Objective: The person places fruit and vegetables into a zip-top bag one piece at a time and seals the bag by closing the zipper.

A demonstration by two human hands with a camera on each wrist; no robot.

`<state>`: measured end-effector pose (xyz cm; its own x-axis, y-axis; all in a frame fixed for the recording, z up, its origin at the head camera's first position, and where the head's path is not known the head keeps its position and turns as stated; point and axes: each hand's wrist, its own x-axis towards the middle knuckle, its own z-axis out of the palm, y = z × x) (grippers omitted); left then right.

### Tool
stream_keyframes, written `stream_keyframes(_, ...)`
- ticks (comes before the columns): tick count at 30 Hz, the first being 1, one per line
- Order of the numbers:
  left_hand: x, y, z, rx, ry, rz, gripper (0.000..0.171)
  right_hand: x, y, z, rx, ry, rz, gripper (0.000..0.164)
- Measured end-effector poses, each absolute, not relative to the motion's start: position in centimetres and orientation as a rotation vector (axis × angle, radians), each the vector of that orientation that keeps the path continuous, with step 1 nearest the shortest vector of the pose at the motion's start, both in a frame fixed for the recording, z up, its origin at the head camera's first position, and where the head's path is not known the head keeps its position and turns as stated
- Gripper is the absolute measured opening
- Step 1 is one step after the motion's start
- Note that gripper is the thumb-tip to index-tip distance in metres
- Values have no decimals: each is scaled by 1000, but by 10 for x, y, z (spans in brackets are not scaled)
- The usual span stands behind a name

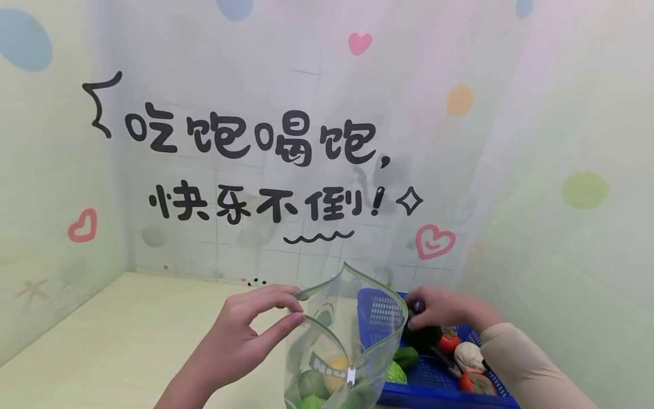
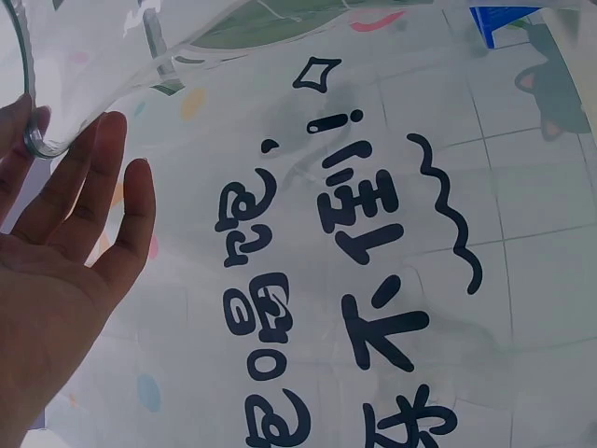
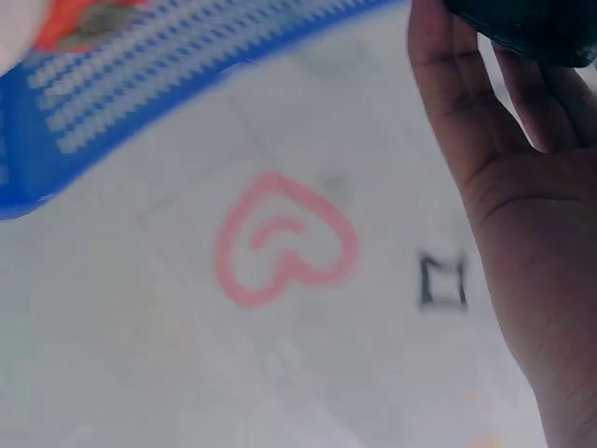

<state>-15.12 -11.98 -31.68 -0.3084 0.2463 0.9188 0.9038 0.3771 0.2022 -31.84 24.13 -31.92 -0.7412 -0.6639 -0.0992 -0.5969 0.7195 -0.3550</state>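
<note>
My left hand [image 1: 245, 329] pinches the rim of a clear zip bag [image 1: 298, 341] between thumb and fingers, and the bag's mouth gapes wide. Through its wall show an orange-yellow round fruit [image 1: 337, 372], a dark green round one [image 1: 310, 384] and something light green. A white zip slider [image 1: 351, 376] sits on the front edge. Over the blue basket [image 1: 434, 395], my right hand [image 1: 441, 307] grips a dark green, rounded piece of produce [image 3: 536, 28], partly hidden by the fingers. The left wrist view shows the bag's edge [image 2: 42, 145] between thumb and fingers.
Inside the basket lie two orange-red persimmon-like fruits [image 1: 477, 383], a white bulb [image 1: 468, 358], a dark long vegetable [image 1: 445, 360], a green vegetable [image 1: 407, 357] and a leafy light green one [image 1: 395, 373]. Printed sheets [image 1: 255, 68] wall in the pale table [image 1: 153, 329] behind and at both sides.
</note>
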Motion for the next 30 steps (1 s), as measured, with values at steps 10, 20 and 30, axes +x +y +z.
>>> stream_keyframes(10, -152, -116, -314, -1021, -1802, -966, 27, -241, 231, -279, -1786, 2693, -1283, 50)
stream_keyframes(20, -158, -115, -321, -1012, -1840, -974, 25, -168, 206, -290, -1917, 3119, -1594, 59)
stream_keyframes(30, -156, -115, -317, -1020, -1807, -948, 29, -157, 193, -288, -2020, 3333, -1503, 50)
